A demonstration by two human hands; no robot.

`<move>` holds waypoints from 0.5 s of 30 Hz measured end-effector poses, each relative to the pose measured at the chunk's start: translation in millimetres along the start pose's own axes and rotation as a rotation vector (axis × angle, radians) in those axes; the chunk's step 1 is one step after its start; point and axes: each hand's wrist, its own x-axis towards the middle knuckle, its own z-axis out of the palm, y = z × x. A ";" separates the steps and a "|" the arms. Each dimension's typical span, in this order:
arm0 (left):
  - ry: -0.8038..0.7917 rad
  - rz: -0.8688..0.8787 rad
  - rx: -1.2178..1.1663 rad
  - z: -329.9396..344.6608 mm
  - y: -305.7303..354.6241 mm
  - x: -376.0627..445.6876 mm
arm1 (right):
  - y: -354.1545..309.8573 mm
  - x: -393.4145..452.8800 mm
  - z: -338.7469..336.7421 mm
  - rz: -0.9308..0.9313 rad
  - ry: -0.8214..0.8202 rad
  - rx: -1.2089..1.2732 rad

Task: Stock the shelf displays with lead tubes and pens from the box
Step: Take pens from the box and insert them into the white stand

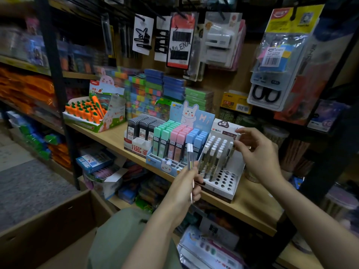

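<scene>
Along the wooden shelf (108,135) stood a row of displays, with an open cardboard box (48,216) on the floor at lower left. From left to right came a carrot-themed tray (93,115), a tray of black lead tubes (142,129), a bunny display (174,146) of green, pink and blue tubes, and a white pen stand (223,171) with white-capped pens in its back holes and its front holes bare. Before the stand, the left hand (186,188) was closed around a pen (190,162), held upright. The right hand (254,152) hovered half open beside the stand's upper right, fingertips (238,142) pinching a pen cap there.
</scene>
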 end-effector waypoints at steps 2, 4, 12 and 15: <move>-0.007 0.008 0.029 -1.8 -1.3 -1.2 | 5.3 -0.9 5.2 0.008 -0.008 0.000; -0.025 0.019 0.123 -3.3 -3.1 -2.3 | 9.4 -1.5 9.0 0.021 -0.017 0.002; -0.033 0.065 0.162 -4.3 -4.5 -1.7 | 17.5 1.6 13.6 0.062 -0.006 -0.005; -0.006 0.036 0.155 -2.0 -4.5 -1.8 | 19.3 5.2 16.1 0.079 0.024 -0.047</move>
